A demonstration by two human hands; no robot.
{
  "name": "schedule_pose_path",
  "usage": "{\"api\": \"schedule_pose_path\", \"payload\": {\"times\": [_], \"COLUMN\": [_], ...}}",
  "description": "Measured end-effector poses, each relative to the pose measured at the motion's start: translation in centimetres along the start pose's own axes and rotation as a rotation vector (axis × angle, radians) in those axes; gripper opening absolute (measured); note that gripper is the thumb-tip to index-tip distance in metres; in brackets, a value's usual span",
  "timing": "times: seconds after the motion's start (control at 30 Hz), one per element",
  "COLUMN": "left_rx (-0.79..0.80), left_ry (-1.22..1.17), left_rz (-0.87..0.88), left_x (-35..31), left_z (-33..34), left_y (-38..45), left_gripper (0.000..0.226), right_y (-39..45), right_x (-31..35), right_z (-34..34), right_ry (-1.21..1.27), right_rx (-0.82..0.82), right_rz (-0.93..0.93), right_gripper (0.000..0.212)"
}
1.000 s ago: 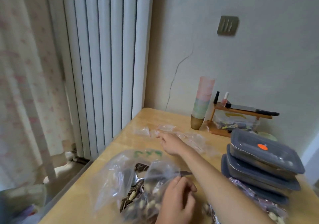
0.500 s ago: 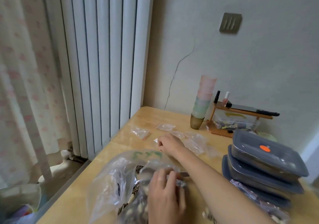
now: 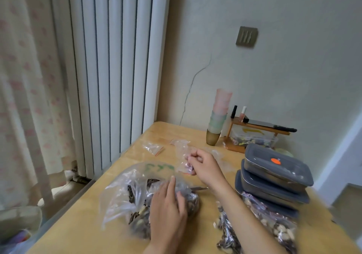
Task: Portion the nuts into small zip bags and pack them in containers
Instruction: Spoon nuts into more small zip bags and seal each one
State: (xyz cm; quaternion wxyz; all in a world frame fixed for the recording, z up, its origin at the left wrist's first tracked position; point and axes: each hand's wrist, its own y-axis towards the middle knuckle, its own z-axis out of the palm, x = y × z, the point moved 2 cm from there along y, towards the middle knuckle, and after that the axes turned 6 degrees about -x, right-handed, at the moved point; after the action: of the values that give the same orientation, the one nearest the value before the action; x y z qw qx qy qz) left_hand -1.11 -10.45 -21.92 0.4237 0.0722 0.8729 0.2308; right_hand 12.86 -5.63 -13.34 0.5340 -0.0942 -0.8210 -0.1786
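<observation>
An empty small zip bag (image 3: 185,160) is pinched by the right hand (image 3: 203,164) above the surface (image 3: 82,232). The large nut bag (image 3: 137,197) is pressed by the flat, open left hand (image 3: 168,210). Spillage is judged likely if its loose mouth slumps.

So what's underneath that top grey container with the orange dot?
Under the top container sit two more lidded grey containers, stacked on the table. A bag of nuts covers the lowest one's front; their contents cannot be seen.
</observation>
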Motion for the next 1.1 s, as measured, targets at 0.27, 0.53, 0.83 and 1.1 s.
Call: {"api": "schedule_pose_path", "payload": {"times": [0.27,0.53,0.83,1.1], "left_rx": [0.055,0.144,0.143,0.292], "left_ry": [-0.598,-1.068,-0.869,-0.331], "left_rz": [-0.207,-0.646,-0.562,0.061], "left_x": [-1.4,-0.3,1.7,1.3], "left_z": [-6.1,-8.7,-9.7,-10.3], "left_y": [2.6,5.4,6.6,6.1], "left_gripper": [0.045,0.028,0.024,0.083], "right_y": [-4.9,-4.9,-3.6,-3.3], "right_x": [2.5,5.2,6.2,6.1], "right_z": [-1.2,0.4,2.4,4.0], "right_ry": [-0.014,0.187,0.173,-0.029], "right_rx": [0.206,0.433,0.362,0.342], "right_rz": [-0.106,0.136,0.257,0.150], "right_gripper": [0.013,0.039,0.006,0.026]}}
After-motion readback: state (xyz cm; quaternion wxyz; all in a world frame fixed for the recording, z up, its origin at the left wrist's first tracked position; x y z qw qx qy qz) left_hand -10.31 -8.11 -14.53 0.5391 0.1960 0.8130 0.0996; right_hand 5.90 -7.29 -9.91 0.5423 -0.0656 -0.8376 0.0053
